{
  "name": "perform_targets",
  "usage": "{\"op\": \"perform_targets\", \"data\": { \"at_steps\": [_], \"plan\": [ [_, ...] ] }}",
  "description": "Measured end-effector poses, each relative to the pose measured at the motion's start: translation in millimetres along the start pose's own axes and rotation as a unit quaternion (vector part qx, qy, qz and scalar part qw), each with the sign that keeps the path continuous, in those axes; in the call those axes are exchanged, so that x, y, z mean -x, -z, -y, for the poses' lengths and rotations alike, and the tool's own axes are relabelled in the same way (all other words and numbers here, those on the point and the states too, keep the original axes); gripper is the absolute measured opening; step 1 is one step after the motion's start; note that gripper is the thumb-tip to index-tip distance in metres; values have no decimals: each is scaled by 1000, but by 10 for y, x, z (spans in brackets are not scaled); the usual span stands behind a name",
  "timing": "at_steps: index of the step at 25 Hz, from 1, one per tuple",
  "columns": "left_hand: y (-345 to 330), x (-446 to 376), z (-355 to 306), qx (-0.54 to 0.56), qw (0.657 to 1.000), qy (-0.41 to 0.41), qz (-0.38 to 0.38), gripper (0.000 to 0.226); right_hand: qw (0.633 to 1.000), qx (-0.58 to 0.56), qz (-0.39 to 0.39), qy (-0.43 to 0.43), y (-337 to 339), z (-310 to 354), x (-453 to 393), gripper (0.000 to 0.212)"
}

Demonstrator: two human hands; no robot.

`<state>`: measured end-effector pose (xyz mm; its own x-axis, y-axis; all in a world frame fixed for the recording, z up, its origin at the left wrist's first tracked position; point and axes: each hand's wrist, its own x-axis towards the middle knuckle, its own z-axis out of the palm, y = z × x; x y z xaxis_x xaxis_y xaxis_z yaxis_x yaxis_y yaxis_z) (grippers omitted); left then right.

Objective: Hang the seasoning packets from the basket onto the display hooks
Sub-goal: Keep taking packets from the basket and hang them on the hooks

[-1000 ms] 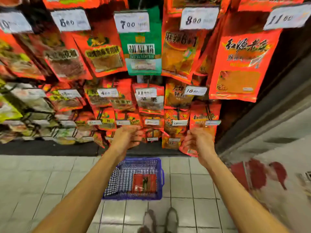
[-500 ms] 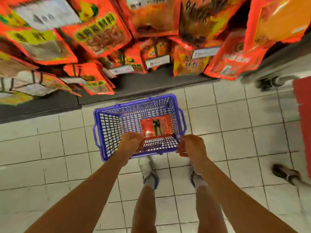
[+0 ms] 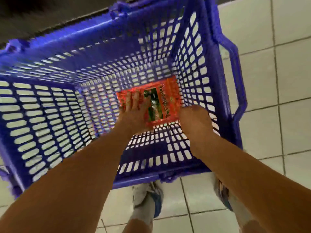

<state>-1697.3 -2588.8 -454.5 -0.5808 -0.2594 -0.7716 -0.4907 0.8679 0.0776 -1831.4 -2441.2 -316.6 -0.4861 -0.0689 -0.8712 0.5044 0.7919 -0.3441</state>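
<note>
Down inside the blue basket (image 3: 94, 52), head view: one red seasoning packet (image 3: 161, 101) lies flat on the mesh bottom, toward the right wall. Left hand (image 3: 134, 113) is spread on the packet's left half, fingers (image 3: 130, 100) straight and pressing on the film, not curled round it; probably pinning it so an edge can be lifted. Right hand (image 3: 196, 121) sits just beside the packet's lower right corner, seen from the back; cannot tell whether its fingers are clenched or grasping the edge. Both forearms reach over the near rim. Basket stands on the tiled floor (image 3: 294, 81), between the person's shoes (image 3: 148, 200) and a dark shelf base at top. Display hooks out of view. Judgement: pickup in progress, packet not yet lifted.
</note>
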Motion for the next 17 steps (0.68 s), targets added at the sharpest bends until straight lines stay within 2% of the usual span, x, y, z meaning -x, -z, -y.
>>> {"op": "perform_targets", "data": {
  "at_steps": [3,6,8,9,10,11,13,15,17],
  "plan": [
    [-125,-28,35,-30,997,-13,-72,106,1000,-10,-10,-19,-52,4,-87,34],
    [12,23,46,-43,997,-11,-56,88,997,-60,-11,-49,-93,2,-41,31],
    [234,66,62,51,996,-27,-74,70,996,-80,-5,-46,-89,18,39,23],
    [361,103,79,133,986,-28,-95,59,995,-85,-7,-47,-73,37,83,17],
    [507,165,98,241,966,-3,-95,46,994,-96,-11,-48,-54,55,107,17],
    [672,257,108,365,928,41,-65,33,993,-106,-12,-46,-28,78,145,19],
    [981,466,132,551,824,132,-4,19,992,-120,-7,-35,13,154,213,20],
    [1293,773,166,639,752,159,30,24,989,-146,9,-30,86,292,337,10],
    [1605,1131,157,703,697,127,65,30,979,-202,25,-15,200,467,507,8]
  ]
}}
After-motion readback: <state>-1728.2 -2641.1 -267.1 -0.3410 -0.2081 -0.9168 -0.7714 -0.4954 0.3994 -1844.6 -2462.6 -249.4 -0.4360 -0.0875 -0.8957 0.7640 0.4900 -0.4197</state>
